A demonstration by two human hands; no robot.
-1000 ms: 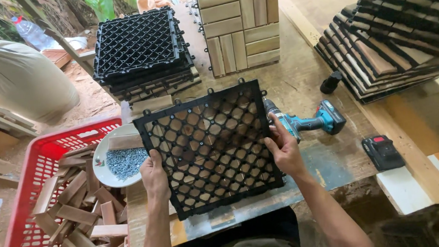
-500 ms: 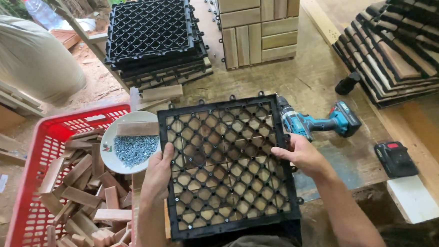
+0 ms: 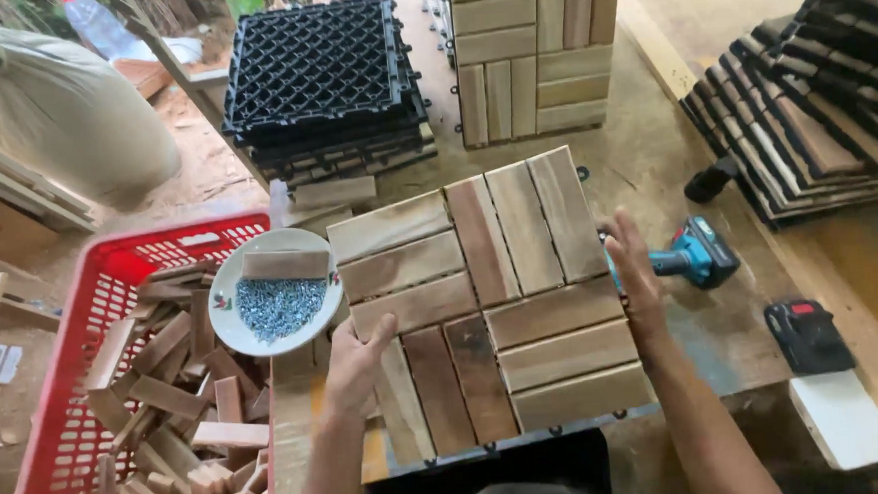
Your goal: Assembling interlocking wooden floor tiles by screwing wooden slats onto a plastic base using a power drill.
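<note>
A square wooden deck tile (image 3: 487,300) made of several slats lies slat-side up on the workbench in front of me. My left hand (image 3: 357,357) grips its near left edge, fingers on the wood. My right hand (image 3: 633,272) presses flat against its right edge. A teal cordless drill (image 3: 690,256) lies just right of my right hand. A white plate (image 3: 276,291) with small screws and a short wooden slat on it sits left of the tile.
A red basket (image 3: 76,396) of short wood offcuts stands at left. Black plastic grid bases (image 3: 320,78) are stacked behind, next to finished tiles (image 3: 529,52). More tiles lean at right (image 3: 812,97). A black battery (image 3: 809,336) lies at right.
The tile, held grid-side up a second ago, has been flipped over and laid down with its wooden slats facing up. Both hands stayed on its edges.
</note>
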